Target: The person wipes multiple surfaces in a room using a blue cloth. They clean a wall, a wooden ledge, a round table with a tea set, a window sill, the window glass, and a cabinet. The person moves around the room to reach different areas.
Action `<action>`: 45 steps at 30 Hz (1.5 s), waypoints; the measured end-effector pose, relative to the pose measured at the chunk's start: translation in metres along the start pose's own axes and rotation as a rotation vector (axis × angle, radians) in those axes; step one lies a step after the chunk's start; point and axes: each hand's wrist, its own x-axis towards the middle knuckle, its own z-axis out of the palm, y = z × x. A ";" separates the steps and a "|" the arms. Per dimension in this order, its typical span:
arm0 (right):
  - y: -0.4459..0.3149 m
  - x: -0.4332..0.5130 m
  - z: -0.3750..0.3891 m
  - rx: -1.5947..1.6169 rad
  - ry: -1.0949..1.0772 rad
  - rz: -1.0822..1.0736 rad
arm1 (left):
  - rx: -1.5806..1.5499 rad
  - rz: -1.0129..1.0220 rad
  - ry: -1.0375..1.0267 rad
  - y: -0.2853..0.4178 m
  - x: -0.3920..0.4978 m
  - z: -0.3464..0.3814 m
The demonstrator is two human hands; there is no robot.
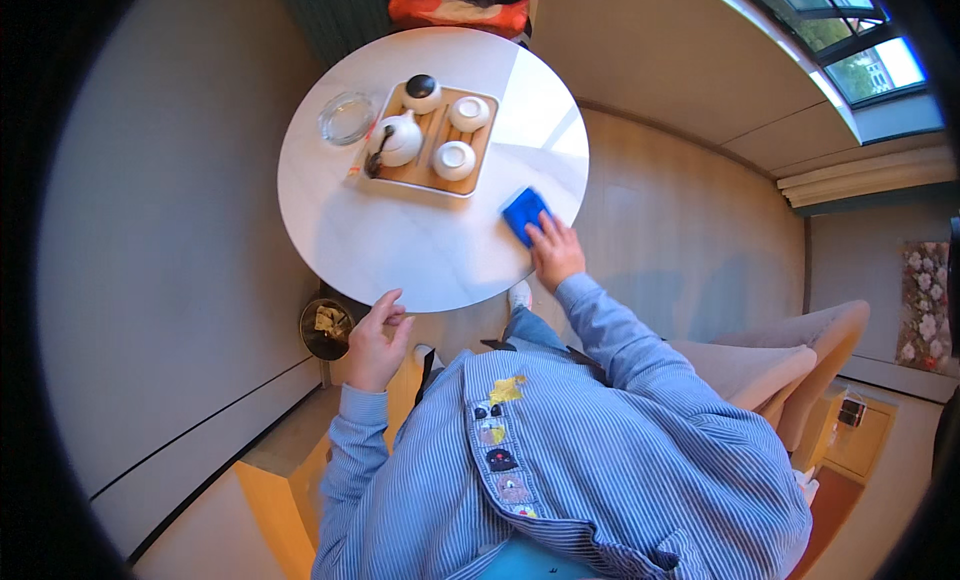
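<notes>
On the right part of a round white table (390, 257), my right hand (556, 254) presses a folded blue cloth (522, 211) against the top with its fingers. My left hand (381, 344) hangs near the table's front edge, fingers apart and slightly curled, holding nothing. Farther back stands a wooden tea tray (424, 176) with a white rim. It bears a white teapot (402, 141) with a dark handle, a white jar (421, 94) with a black lid and two upturned white cups (454, 161). A clear glass ashtray (347, 119) lies left of the tray.
A waste bin (327, 329) stands on the floor below the table's front left edge. An orange-red bag (459, 11) is behind the table. At the right is an upholstered chair (757, 366); a wall runs along the left, and a window (874, 70) is at the upper right.
</notes>
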 end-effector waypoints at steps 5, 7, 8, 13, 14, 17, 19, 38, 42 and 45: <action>0.100 0.067 0.007 -0.005 0.057 0.094 | -0.025 -0.001 -0.087 0.052 0.037 0.069; 0.127 0.106 0.015 -0.018 0.041 0.121 | -0.017 0.033 -0.081 0.066 0.041 0.083; 0.137 0.125 0.019 -0.006 0.057 0.115 | 0.004 -0.004 -0.083 0.071 0.041 0.087; 0.165 0.192 0.035 -0.005 0.002 0.137 | 0.074 -0.114 -0.102 0.076 0.037 0.091; 0.165 0.196 0.037 -0.009 0.004 0.141 | 0.096 -0.145 -0.109 0.075 0.036 0.091; 0.156 0.181 0.038 0.006 -0.005 0.035 | 0.098 -0.145 -0.104 0.070 0.038 0.090; 0.145 0.150 0.028 0.002 -0.010 -0.076 | 0.069 -0.129 -0.114 0.066 0.044 0.091; 0.133 0.120 -0.016 -0.058 -0.304 -0.048 | 0.453 -0.061 0.535 -0.049 0.101 0.111; 0.167 0.215 0.012 -0.020 -0.301 -0.070 | 0.475 -0.261 0.552 -0.042 0.123 0.121; 0.170 0.289 0.039 -0.003 -0.287 -0.226 | 0.540 -0.403 0.566 -0.032 0.136 0.132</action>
